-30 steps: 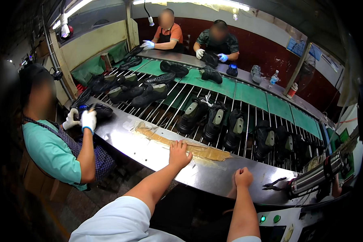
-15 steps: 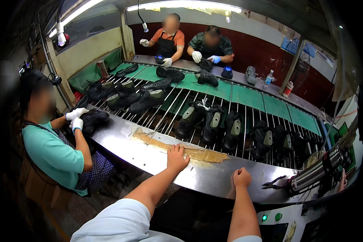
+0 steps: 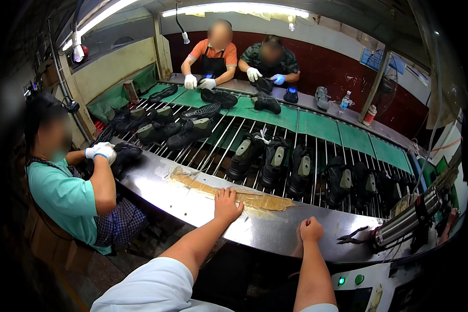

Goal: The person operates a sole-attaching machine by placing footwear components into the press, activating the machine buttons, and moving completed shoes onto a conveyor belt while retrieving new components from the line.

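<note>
My left hand (image 3: 228, 205) rests on the metal ledge (image 3: 203, 204) in front of me, its fingers stretched out over a strip of brown tape (image 3: 262, 200). Nothing is in it. My right hand (image 3: 311, 229) sits on the same ledge farther right, curled into a loose fist; no object shows in it. Just beyond the hands, several dark shoes with grey tongues stand on the rollers, among them one black shoe (image 3: 300, 170) and another with white laces (image 3: 273, 162).
A steel flask (image 3: 408, 221) leans at the ledge's right end, above a panel with a lit green button (image 3: 341, 281). Across the roller conveyor (image 3: 322, 135), two people in gloves handle shoes. At left, a person in a green shirt (image 3: 67, 195) works on a black shoe (image 3: 127, 156).
My hands have stayed where they were. The person at left has shifted arms and gloves around the black shoe. Across the conveyor, the orange-shirted person's raised glove has come down toward the ledge.
</note>
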The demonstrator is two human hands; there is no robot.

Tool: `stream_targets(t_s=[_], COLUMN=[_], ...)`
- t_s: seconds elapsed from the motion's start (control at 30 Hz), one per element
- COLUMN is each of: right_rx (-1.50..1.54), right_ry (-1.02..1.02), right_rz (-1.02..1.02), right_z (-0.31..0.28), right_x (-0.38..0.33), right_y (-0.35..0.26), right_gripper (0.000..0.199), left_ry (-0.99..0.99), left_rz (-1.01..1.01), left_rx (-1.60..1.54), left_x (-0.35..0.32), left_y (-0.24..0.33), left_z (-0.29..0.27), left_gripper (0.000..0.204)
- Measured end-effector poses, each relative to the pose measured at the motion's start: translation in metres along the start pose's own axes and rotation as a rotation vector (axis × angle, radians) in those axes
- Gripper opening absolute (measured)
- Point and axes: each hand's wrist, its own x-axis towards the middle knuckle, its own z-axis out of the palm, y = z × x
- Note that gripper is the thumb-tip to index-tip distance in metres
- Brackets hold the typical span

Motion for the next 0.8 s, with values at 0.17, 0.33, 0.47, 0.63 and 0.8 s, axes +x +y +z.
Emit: stream_targets(t_s=[0.17, 0.33, 0.47, 0.63, 0.8], right_rx=[-0.011, -0.01, -0.016, -0.018, -0.006], right_ry=[0.001, -0.01, -0.013, -0.006, -0.018], right_rz=[-0.01, -0.009, 0.0, -0.008, -0.007], right_z=[0.0026, -0.0033, -0.0024, 0.0007, -0.0012], right_x=[0.0001, 0.0003, 0.0007, 0.0007, 0.0008], right_y=[0.0035, -0.0019, -0.0003, 0.0024, 0.0011], right_gripper=[0.023, 0.023, 0.022, 0.022, 0.022], left_ry=[-0.008, 0.009, 0.047, 0.076, 0.054], left_rz=[0.004, 0.004, 0.022, 0.038, 0.017], left_rx=[0.019, 0.015, 0.012, -0.001, 0.005], left_x=[0.0002, -0.0006, -0.0007, -0.0012, -0.0018], left_y=[0.002, -0.0004, 0.003, 0.0039, 0.0035], left_z=[-0.0005, 0.0012, -0.0016, -0.003, -0.0024], left_gripper=[0.057, 0.056, 0.055, 0.053, 0.054])
